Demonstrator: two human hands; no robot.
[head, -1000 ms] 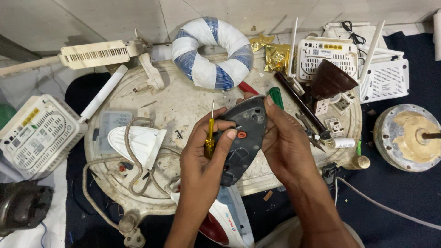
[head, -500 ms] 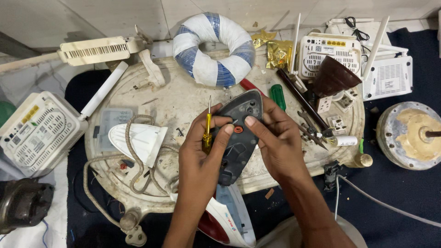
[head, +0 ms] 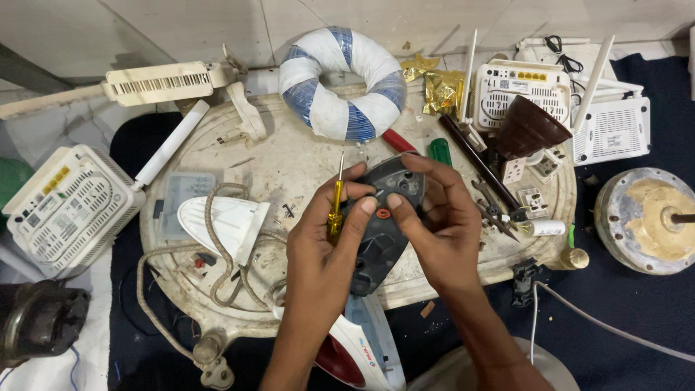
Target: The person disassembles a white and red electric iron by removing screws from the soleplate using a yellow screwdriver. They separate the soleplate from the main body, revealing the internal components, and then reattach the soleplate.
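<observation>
Cluttered round worktop (head: 289,163) is bearing three white routers beyond both hands; left hand (head: 329,232) is gripping one yellow screwdriver (head: 336,206), right hand (head: 434,217) pinching one dark iron soleplate (head: 380,232).

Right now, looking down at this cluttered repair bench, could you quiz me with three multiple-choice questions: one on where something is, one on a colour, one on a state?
1. Where does the blue-and-white wound ring lie?
A. beyond the hands
B. on the floor at left
C. under the iron

2. What colour is the screwdriver handle?
A. green
B. yellow
C. black

3. How is the dark grey iron base held?
A. lying untouched
B. by one hand
C. by both hands

Answers:
1. A: it sits at the far edge of the round table.
2. B: the handle shows yellow in the left hand.
3. C: the left hand and right hand both grip it.
</observation>
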